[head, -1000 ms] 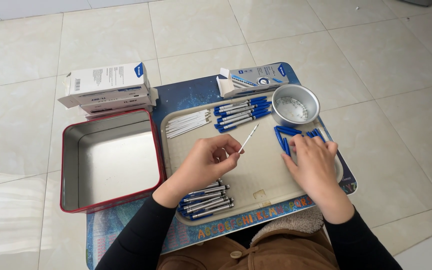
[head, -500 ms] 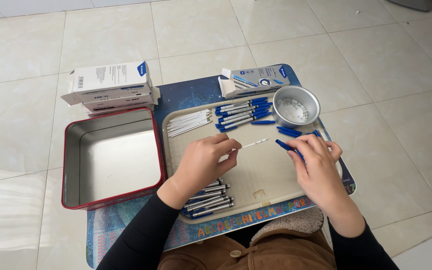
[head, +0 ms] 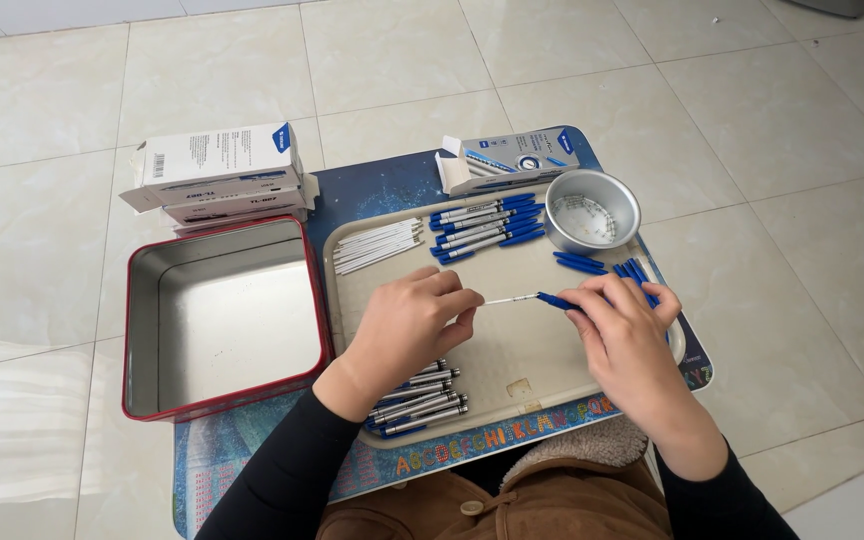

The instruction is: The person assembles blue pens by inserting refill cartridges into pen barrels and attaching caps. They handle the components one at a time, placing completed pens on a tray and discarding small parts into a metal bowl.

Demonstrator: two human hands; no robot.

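While the left hand [head: 414, 325] pinches the thin white plastic pen refill [head: 510, 299] at one end, the right hand [head: 624, 335] grips the small blue plastic pen cap [head: 555, 300] at the other, both held level just above the beige plastic tray [head: 512, 360], between the loose blue caps [head: 580, 262] and the finished pens [head: 414, 398].

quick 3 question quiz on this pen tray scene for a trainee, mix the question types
1. True or false: the red-rimmed tin holds pens.
2. Which is in the right hand? A) a white box B) a blue pen part C) the bowl
3. Fill in: the round metal bowl sits at the tray's far ____ corner.

Key: 1. False, nothing is in it. 2. B, and the left hand pinches the thin white refill meeting it. 3. Right.
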